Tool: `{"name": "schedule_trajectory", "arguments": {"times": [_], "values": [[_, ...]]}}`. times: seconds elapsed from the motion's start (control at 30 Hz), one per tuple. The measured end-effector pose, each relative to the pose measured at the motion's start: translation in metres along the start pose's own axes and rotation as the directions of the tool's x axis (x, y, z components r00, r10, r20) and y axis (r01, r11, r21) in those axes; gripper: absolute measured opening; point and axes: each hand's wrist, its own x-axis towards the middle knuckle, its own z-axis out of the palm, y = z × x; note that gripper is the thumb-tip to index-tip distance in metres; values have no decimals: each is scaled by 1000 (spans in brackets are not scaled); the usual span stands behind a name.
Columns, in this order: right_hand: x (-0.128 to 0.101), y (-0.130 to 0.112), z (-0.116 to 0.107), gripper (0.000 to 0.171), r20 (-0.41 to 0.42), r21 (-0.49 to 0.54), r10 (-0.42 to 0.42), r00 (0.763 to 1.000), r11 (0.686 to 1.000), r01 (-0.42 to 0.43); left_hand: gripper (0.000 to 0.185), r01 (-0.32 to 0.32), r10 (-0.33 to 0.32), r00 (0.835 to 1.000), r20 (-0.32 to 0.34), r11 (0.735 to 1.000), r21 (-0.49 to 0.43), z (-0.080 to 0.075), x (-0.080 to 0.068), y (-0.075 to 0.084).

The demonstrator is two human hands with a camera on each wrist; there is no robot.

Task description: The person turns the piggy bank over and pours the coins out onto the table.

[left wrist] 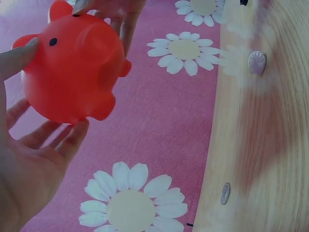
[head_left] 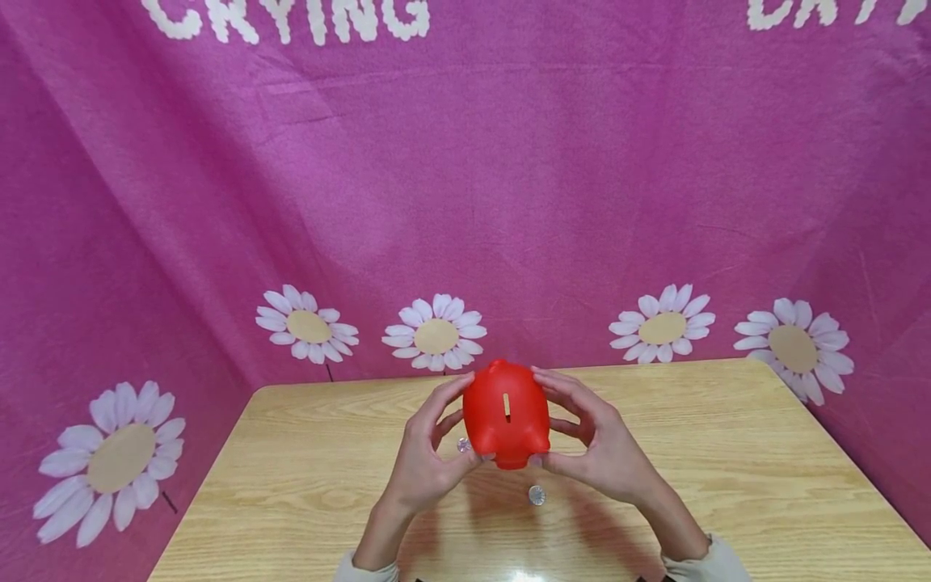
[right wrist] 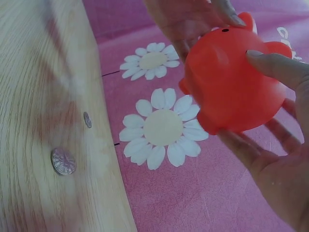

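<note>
Piggy bank: a smooth, rounded red plastic piggy bank (head_left: 507, 413) is held above the wooden table (head_left: 727, 453), slot on top.
Hands: it is cupped between the left hand (head_left: 425, 453) and right hand (head_left: 592, 440) (fingers curled round its sides).
Coins: two silvery coins (head_left: 537, 495) are seen lying on the grained tabletop.
Wrist views: black dot eyes and stubby legs are shown.
Backdrop: pink cloth (head_left: 465, 202) printed with daisies.
</note>
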Motion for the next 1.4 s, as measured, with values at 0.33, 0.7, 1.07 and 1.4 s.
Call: {"name": "schedule_trajectory", "arguments": {"times": [0.33, 0.7, 1.07, 1.4], "values": [[0, -7, 0, 91, -4, 4, -32, 999, 999, 33, 80, -79, 80, 997, 13, 997, -20, -2, 1, 0], [1, -4, 0, 89, -22, 10, 0, 1000, 1000, 1, 95, -39, 38, 998, 49, 999, 31, -3, 1, 0], [0, 1, 2, 67, -2, 33, 103, 995, 994, -103, 76, 215, -209, 973, -98, 975, 54, 1, 1, 5], [0, 3, 4, 60, -22, -61, 190, 981, 980, -191, 61, 286, -277, 953, -122, 956, 62, 0, 1, 4]]}}
